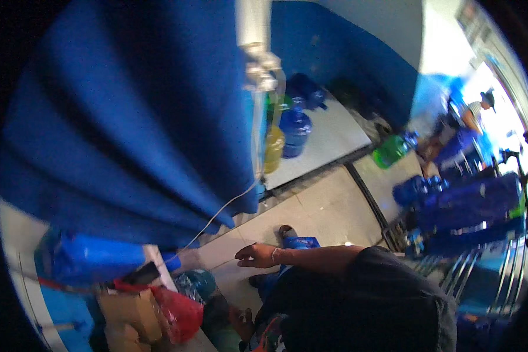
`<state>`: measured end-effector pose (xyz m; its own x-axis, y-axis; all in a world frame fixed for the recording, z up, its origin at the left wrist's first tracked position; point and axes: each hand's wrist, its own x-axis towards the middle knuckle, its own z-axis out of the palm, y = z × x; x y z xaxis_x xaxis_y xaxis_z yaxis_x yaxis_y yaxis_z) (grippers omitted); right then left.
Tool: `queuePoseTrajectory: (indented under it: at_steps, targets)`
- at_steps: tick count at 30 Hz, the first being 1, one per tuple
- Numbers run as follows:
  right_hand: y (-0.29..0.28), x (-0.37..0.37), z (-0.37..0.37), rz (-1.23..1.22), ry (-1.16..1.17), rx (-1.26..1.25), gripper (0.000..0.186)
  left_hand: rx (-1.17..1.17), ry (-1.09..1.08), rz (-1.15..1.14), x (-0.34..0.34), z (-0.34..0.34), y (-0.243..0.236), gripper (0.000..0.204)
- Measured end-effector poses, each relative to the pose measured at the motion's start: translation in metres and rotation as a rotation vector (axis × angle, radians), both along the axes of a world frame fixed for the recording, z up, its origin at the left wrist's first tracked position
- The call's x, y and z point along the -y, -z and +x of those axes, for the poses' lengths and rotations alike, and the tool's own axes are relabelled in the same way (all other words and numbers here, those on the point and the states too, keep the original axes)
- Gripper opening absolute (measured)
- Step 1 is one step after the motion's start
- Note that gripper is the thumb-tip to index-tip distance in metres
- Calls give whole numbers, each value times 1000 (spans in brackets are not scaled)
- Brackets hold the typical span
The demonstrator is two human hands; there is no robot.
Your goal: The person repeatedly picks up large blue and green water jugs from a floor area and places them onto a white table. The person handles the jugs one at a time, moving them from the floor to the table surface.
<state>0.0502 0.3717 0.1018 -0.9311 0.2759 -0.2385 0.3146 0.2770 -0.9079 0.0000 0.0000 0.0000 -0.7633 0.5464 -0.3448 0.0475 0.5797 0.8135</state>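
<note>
My right hand (257,256) reaches out over the tiled floor with its fingers loosely stretched and nothing in them. A light band circles its wrist. Low in the view, my left hand (240,322) is dim and blurred beside a red plastic bag (179,314); whether it holds anything is unclear. A clear bluish bottle (196,284) lies near that bag. Beyond my right hand, a sandalled foot (286,231) shows on the tiles.
A blue curtain (141,117) hangs at the left, with a thin cord (229,202) beside it. Blue water jugs (295,134) and a yellow one (274,149) stand on a white platform (334,141). A metal rack (481,276) holds several jugs. Far right is another person (472,114).
</note>
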Motion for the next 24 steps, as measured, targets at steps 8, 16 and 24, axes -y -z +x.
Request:
queuePoseTrajectory:
  at_steps: [8, 16, 24]
  targets:
    - [25, -129, 179, 90, 295, 168, 59, -310, 912, 202, -152, -77, 50, 55]
    - [185, -115, 446, -570, 792, 687, 74, 113, 753, -121, -335, -39, 1, 56]
    - [229, 53, 480, -688, 749, 588, 55, 376, 810, -281, -438, -32, 23, 49]
